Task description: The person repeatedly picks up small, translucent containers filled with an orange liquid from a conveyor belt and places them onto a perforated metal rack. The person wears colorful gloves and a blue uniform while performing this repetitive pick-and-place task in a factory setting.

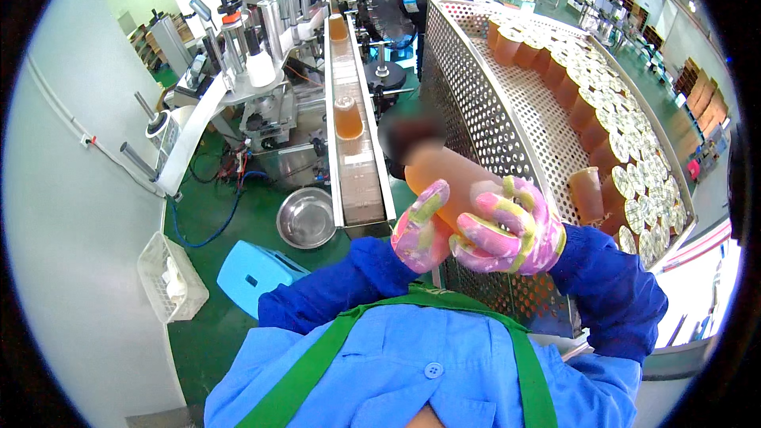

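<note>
1. Just right of centre in the head view, an amber cup (452, 174) lies tilted, gripped by both gloved hands: the left hand (418, 234) at its lower left, the right hand (511, 230) curled round its lower right.
2. A dark blur obscures whatever adjoins the cup's upper-left end; most left fingers are hidden.
3. Its side looks smooth and cloudy, paling rightward.
4. Along the right, lidded cups (585, 116) overlap in a perforated metal tray (535, 111).
</note>
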Motion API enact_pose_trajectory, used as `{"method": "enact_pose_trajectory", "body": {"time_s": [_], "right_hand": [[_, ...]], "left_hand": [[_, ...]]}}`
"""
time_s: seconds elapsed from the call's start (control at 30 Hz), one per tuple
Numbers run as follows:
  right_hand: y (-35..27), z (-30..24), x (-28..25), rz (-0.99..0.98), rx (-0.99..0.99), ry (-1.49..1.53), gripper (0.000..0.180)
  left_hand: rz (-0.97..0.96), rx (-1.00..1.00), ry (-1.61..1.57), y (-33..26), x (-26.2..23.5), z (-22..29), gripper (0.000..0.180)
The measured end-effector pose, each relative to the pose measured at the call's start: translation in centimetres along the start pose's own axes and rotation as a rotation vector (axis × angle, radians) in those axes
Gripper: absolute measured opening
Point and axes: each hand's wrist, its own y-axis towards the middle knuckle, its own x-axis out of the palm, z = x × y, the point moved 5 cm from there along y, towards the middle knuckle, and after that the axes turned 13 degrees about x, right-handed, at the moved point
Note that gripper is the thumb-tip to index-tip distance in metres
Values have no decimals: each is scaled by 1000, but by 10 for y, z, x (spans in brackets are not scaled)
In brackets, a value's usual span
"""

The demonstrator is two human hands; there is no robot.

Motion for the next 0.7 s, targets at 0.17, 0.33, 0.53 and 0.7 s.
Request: {"method": "enact_pose_trajectory", "body": {"time_s": [0.17,0.33,0.53,0.7], "right_hand": [[6,5,-1,-151,-6,68,42],[0,5,6,-55,2,85,41],[4,8,8,-141,21,193,39],[5,8,7,-180,16,193,39]], "left_hand": [[99,-74,-189,1,-23,-14,52],[66,-96,-284,5,-28,-18,52],[103,-116,-212,6,-26,-15,54],[80,-114,-226,7,-24,-14,55]]}}
